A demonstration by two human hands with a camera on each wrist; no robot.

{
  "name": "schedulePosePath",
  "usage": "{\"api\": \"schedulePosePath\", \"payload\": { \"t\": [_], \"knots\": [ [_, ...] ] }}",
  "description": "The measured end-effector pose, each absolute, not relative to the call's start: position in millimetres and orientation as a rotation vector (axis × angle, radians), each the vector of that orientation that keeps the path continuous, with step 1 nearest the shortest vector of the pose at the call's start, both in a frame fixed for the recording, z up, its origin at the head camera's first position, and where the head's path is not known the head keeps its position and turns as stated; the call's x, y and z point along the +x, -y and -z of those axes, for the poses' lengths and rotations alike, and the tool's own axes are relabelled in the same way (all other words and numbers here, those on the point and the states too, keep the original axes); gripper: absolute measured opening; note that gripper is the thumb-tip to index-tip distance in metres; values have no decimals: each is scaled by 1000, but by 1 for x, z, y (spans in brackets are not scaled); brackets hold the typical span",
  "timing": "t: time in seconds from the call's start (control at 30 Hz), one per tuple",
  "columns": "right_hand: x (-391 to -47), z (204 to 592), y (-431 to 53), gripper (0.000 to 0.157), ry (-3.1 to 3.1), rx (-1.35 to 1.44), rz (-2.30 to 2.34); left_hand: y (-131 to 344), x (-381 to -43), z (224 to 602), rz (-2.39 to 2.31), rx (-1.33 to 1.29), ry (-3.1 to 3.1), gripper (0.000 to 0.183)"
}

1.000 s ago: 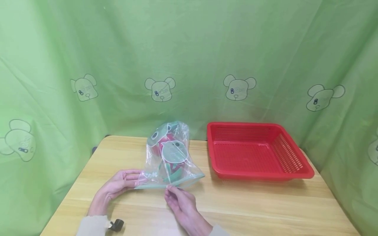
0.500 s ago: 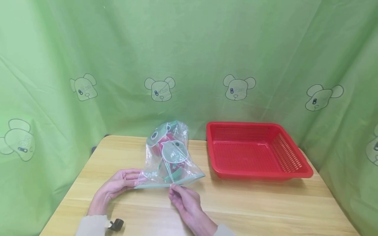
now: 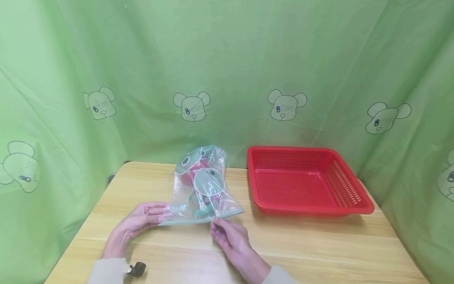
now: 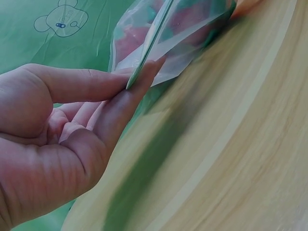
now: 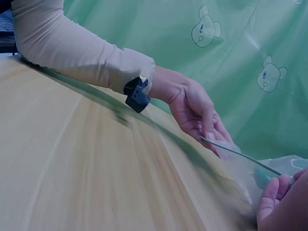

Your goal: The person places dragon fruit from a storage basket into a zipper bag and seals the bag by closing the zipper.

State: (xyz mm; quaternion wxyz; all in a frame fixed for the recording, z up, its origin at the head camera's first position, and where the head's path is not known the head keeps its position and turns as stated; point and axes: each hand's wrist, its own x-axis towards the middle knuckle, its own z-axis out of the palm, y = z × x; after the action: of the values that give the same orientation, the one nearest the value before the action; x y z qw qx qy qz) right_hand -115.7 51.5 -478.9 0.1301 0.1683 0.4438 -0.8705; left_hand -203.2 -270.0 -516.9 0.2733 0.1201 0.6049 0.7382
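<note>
A clear plastic zip bag with printed cartoon animals stands on the table, its green-edged mouth facing me. Red and green contents show through the film. My left hand pinches the left corner of that mouth; the left wrist view shows the edge strip between thumb and fingers. Right of the middle, my right hand pinches the same strip. In the right wrist view, a small whitish piece shows at its fingertips, and the strip runs taut between both hands.
A red perforated plastic basket sits on the table to the right of the bag. Green curtains with bear-head prints hang behind and at both sides of the wooden table. A black wrist camera is strapped at the left sleeve.
My right hand has slid rightward along the bag's mouth, from near its middle toward the right corner. The left hand keeps its pinch at the left corner, with hardly any movement.
</note>
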Motion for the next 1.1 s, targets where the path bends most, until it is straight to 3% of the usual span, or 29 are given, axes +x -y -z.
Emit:
{"api": "schedulePosePath", "payload": {
  "t": [0.47,1.1],
  "knots": [
    [-118,480,-67,14,-1234,506,2563,275,-201,519,-1999,287,-1656,62],
    [-117,485,-90,13,-1195,520,2622,276,-201,517,-2024,283,-1680,62]
  ]
}}
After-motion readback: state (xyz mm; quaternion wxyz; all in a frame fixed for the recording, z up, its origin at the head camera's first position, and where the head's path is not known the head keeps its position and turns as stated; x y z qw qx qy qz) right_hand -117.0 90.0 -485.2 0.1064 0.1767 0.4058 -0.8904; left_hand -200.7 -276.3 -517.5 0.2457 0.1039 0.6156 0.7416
